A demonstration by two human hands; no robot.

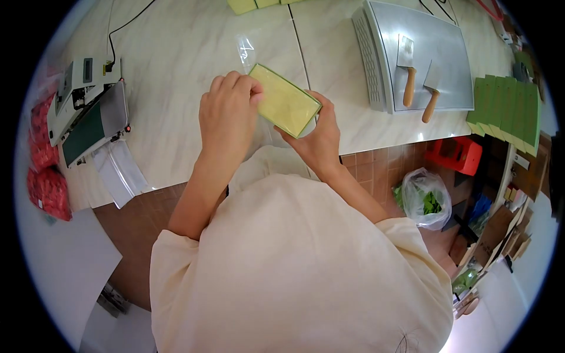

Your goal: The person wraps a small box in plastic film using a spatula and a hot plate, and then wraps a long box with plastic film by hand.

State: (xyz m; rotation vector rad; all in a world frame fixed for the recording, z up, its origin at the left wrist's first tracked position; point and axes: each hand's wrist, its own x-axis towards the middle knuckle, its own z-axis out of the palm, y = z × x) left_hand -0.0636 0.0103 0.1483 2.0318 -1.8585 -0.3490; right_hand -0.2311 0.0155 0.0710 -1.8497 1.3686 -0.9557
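A yellow box with green edges is held tilted above the pale marbled table. My right hand grips its lower right end, thumb at the bottom edge and fingers at the far corner. At the box's left end is my left hand, its fingers bent together and the thumb and forefinger pinched at the edge; whatever lies between those fingertips is too small to tell. A strip of clear plastic film sticks up beyond the box's upper left corner.
Left stands a white machine, with plastic sleeves and red bags near it. Two wooden-handled scrapers lie on a metal-topped appliance at right. Green cards lie beyond it. A red stool stands below.
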